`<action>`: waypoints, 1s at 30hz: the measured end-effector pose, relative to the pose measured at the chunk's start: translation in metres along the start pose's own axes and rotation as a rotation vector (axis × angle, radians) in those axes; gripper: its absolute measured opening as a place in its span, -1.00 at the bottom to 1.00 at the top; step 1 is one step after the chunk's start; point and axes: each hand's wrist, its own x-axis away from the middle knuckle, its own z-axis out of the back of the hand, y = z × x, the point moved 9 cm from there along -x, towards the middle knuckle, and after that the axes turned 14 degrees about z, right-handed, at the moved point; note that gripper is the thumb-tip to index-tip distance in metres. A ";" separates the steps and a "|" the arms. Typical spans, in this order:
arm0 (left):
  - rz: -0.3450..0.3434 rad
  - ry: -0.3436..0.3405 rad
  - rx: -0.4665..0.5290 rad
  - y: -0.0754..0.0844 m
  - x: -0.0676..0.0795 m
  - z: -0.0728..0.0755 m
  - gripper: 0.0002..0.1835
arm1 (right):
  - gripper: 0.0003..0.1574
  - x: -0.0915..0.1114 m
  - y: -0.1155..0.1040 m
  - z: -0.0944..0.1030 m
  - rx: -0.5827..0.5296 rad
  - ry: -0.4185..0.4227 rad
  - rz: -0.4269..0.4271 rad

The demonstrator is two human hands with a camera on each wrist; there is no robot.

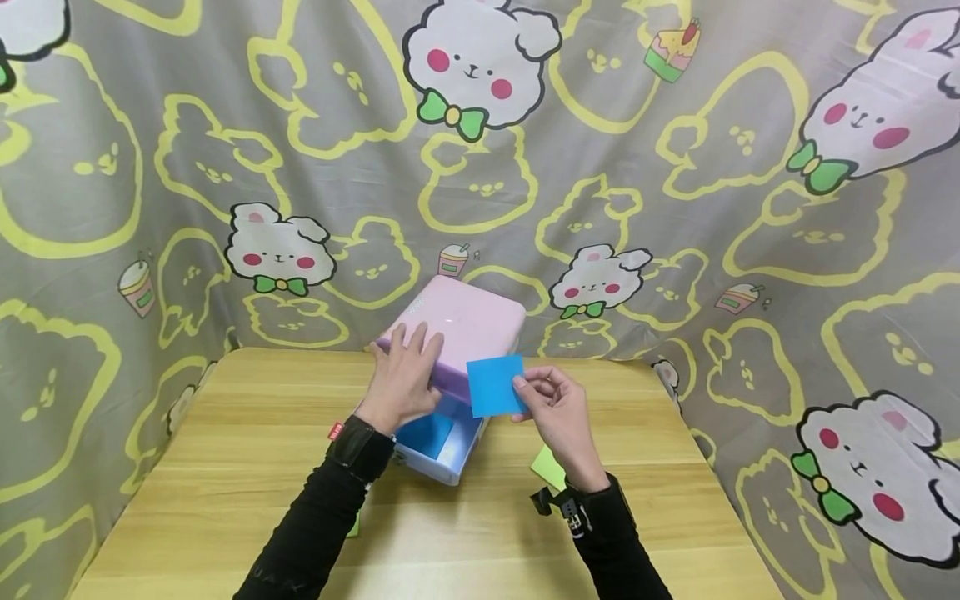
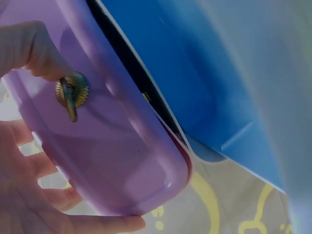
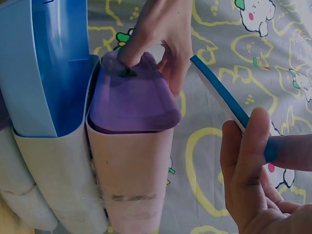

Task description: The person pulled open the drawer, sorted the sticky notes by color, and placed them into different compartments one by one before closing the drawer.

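Note:
On the table stands a small drawer cabinet (image 1: 465, 321) with a pink top. Its purple upper drawer (image 2: 112, 161) is pushed nearly in. Below it, a light-blue drawer (image 1: 459, 450) is pulled out, a deeper blue square showing inside. My left hand (image 1: 402, 379) rests spread fingers over the cabinet's upper front edge, and its thumb touches the brass-coloured knob (image 2: 71, 92) of the purple drawer. Beside the cabinet, my right hand (image 1: 557, 407) pinches a blue sticky note pad (image 1: 493, 386) by one edge. Its flat face is toward the head camera, in front of the cabinet's right corner.
A green sticky note pad (image 1: 550, 468) lies on the wooden table (image 1: 262, 417), partly behind the right wrist. Another green piece (image 1: 354, 527) peeks out beside the left forearm. A patterned grey curtain (image 1: 480, 192) hangs right behind the table and along both sides.

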 end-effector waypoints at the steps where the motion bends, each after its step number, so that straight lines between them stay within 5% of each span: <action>1: -0.007 0.002 -0.009 0.000 0.000 -0.001 -0.11 | -0.70 0.000 0.001 0.000 0.000 -0.001 -0.002; 15: -0.051 0.052 -0.023 -0.003 0.002 0.005 -0.28 | -0.72 0.002 0.009 -0.009 0.019 -0.030 -0.001; 30: -0.020 0.010 0.009 -0.006 0.002 0.006 -0.33 | -0.77 0.001 0.019 -0.028 0.042 -0.065 0.030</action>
